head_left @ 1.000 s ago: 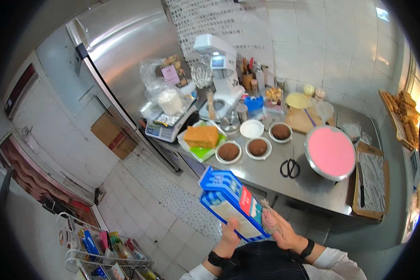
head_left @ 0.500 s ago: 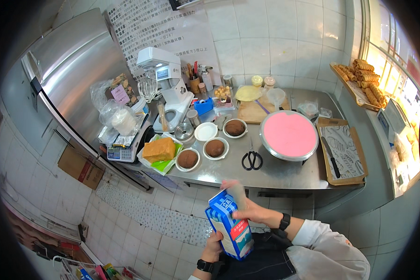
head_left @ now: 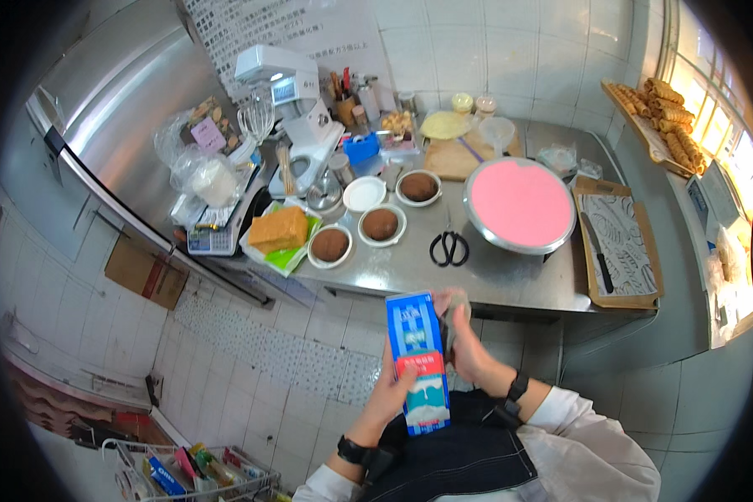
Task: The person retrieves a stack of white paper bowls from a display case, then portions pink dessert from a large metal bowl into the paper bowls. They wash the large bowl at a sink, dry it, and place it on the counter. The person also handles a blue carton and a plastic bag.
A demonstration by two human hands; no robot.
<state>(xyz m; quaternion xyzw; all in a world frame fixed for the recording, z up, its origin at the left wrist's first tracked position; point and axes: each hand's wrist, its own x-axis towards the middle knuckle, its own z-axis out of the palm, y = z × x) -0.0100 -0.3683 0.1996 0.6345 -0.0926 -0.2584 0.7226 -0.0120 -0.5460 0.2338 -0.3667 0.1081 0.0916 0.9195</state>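
Note:
Above my lap stands a blue carton [head_left: 418, 335] with red, teal and white panels, held slightly tilted in front of the dark apron. My left hand [head_left: 391, 393] is wrapped round its left side, thumb across the front. Close against the carton's upper right edge is my right hand [head_left: 474, 356], fingers raised and curled. A small greyish, see-through piece shows between its thumb and fingers; its kind I cannot make out. The carton hides part of those fingers. Beyond the hands, black-handled scissors [head_left: 449, 249] lie on the steel worktable [head_left: 494, 289].
A turntable with a pink top [head_left: 519, 203] stands right of the scissors, beside a paper-lined tray [head_left: 636, 251] with a knife. Left are several white bowls [head_left: 330, 262], mostly with brown domes, a bread loaf [head_left: 278, 228], a stand mixer [head_left: 286, 79] and a scale [head_left: 212, 242].
The carton has turned its front towards me and stands more upright. My left hand has moved up its side; my right hand has gone from its top to its right edge.

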